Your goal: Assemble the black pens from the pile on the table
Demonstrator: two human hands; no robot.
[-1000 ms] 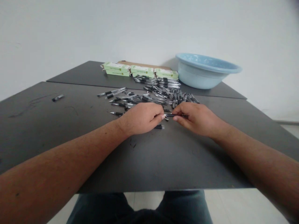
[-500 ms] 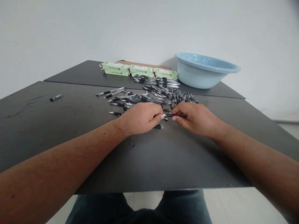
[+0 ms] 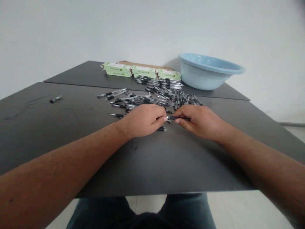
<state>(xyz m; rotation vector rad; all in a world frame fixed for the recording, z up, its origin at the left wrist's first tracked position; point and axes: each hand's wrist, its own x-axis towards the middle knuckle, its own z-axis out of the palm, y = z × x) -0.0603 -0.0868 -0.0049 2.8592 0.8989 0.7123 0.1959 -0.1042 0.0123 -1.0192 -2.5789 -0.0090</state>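
Note:
Between my hands is a black pen (image 3: 172,118), held level just above the dark table. My left hand (image 3: 148,120) pinches its left end between thumb and forefinger. Thumb and fingers of my right hand (image 3: 196,121) are closed on its right part, and the palm hides the far end. Behind and beside my hands lies a loose pile of pens (image 3: 152,101), clear-barrelled with black grips. One pen (image 3: 162,128) is partly covered by my left hand.
Several green-and-white boxes (image 3: 116,67) are stacked at the back, with a row of pens (image 3: 170,84) before them. A light blue basin (image 3: 205,76) stands at the back right. A small pen cap or piece (image 3: 55,99) lies far left on the table (image 3: 166,165).
Both hands keep nearly the same hold on the pen. My right fingertips have shifted very slightly left along it. The view has tilted a little.

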